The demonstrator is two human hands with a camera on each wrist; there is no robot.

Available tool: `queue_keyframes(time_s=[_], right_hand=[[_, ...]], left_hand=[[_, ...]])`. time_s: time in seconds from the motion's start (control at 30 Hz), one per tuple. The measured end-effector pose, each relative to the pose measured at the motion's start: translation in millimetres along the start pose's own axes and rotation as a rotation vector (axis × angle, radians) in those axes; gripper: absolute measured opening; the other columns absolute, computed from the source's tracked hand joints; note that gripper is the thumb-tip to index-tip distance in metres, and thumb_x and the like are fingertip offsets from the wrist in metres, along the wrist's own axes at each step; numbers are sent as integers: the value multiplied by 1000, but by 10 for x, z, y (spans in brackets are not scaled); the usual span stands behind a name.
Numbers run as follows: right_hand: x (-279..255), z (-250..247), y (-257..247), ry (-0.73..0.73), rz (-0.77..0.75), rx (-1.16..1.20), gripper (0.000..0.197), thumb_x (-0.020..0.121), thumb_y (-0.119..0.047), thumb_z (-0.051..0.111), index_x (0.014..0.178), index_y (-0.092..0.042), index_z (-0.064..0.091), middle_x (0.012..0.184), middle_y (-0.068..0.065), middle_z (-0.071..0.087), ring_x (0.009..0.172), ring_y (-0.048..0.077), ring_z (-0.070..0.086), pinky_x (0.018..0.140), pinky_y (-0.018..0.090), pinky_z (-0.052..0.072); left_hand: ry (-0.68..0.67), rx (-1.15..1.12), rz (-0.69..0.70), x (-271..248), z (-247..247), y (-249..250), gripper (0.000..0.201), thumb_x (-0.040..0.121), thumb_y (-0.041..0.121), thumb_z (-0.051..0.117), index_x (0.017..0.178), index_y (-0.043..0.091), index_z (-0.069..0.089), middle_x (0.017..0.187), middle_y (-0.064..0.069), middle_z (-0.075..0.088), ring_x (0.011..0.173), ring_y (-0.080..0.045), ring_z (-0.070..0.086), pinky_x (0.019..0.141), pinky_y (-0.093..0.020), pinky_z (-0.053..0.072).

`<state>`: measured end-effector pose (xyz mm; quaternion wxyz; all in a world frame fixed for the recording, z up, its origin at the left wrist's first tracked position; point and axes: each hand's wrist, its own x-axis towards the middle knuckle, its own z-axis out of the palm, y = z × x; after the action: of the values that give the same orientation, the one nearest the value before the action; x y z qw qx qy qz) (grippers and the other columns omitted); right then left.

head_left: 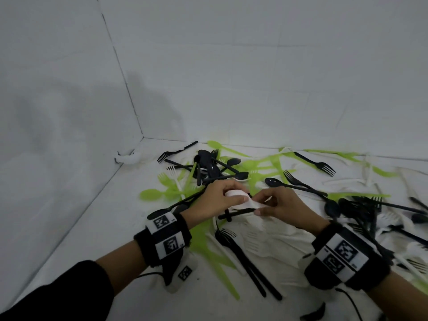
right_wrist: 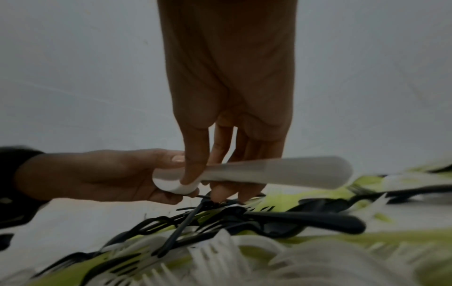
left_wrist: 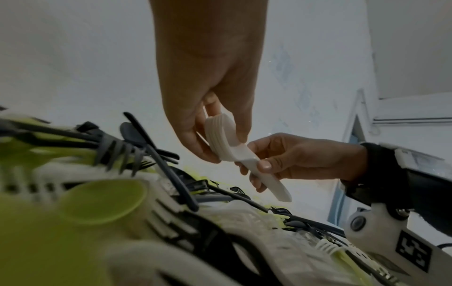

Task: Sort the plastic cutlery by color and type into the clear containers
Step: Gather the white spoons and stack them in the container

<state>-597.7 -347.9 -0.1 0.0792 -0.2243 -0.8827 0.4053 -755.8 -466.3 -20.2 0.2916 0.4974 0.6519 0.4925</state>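
Both of our hands share one grip on a nested stack of white spoons (left_wrist: 228, 144): the left hand (head_left: 217, 198) curls its fingers and thumb round the bowl end, and the right hand (head_left: 275, 205) pinches the handle end between thumb (left_wrist: 265, 164) and forefinger. From the left wrist view the stack shows several ridged layers at the bowl, so we judge it is a handful of like pieces being squared up, or one being added to the rest.

To do this step well, we keep the left hand firm on the bowls so the layers stay nested, and let the right hand slide along the handles to align them instead of pulling them apart. We hold the stack clear of the pile of mixed cutlery (head_left: 231, 172) just below it, where black fork tines (right_wrist: 193, 211) could snag a handle.

Around the stack, black, green and white forks and spoons lie tangled on the white tabletop (head_left: 97, 228). A green spoon (head_left: 150, 194) lies to the left of the stack, a black spoon (head_left: 274, 182) just beyond it to the right, and two black forks (head_left: 245, 256) nearer to us.

No clear container shows in any of the three views, so we cannot tell where they stand or what they hold.
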Motion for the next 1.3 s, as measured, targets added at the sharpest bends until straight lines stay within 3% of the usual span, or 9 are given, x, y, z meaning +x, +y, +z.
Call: queue_keyframes(time_s=[0.17,0.37,0.47,0.53,0.67,0.83,1.03,1.2,1.3], right_hand=[[-225,-65,-4,204,101,-46,22,66,-10,82,85,-14,72,73,-6,65,59,-15,55,57,3,39],[-731,-191,-35,391,228,18,20,71,-11,79,87,-11,69,73,-2,65,52,-5,59,51,7,44],[-1069,-305,24,484,322,-82,15,74,-22,77,86,-18,68,70,-10,64,58,0,60,56,16,47],[-1119,-348,49,480,315,-89,12,76,-18,75,86,-18,68,71,-13,63,57,-8,58,55,9,42],[-1832,-557,154,633,410,-101,15,77,-11,73,91,-17,71,86,5,71,75,7,64,61,10,42],[-2303,-755,307,713,513,-187,23,76,-11,73,100,-11,72,86,0,67,87,13,62,66,0,36],[-3202,-1109,659,780,616,-175,24,80,-7,69,103,-9,70,95,8,71,88,18,62,65,2,36],[-4192,-1589,1050,883,696,-200,22,79,-8,71,101,-9,70,94,8,71,89,20,64,78,23,46],[-4648,-1773,1269,909,727,-199,24,78,-9,72,102,-9,70,97,8,71,92,20,64,82,24,44]], left_hand=[[-100,80,60,202,179,142,12,81,12,70,92,13,65,84,12,59,76,2,55,66,-8,41],[-271,11,140,324,495,326,15,79,12,73,91,14,65,86,9,62,77,5,56,74,-15,43],[-345,-56,169,386,753,469,13,79,9,72,89,14,65,86,6,63,81,-1,58,77,-20,44],[-343,-54,183,419,788,508,13,80,9,72,89,15,65,83,10,63,77,4,58,74,-16,45],[-508,-45,233,437,1480,881,14,80,10,72,90,18,66,84,9,65,78,0,59,77,-19,45],[-586,-63,269,426,1998,1121,14,80,10,71,88,19,65,83,12,65,73,8,59,72,-11,45],[-703,-89,293,360,3001,1539,15,80,10,71,86,22,65,84,8,64,78,-3,60,74,-24,50],[-803,-105,315,247,4192,2038,13,81,8,69,91,15,65,90,-1,64,80,-10,60,72,-25,51],[-839,-101,328,189,4760,2237,13,80,8,70,87,18,66,91,-2,65,82,-12,61,74,-30,53]])
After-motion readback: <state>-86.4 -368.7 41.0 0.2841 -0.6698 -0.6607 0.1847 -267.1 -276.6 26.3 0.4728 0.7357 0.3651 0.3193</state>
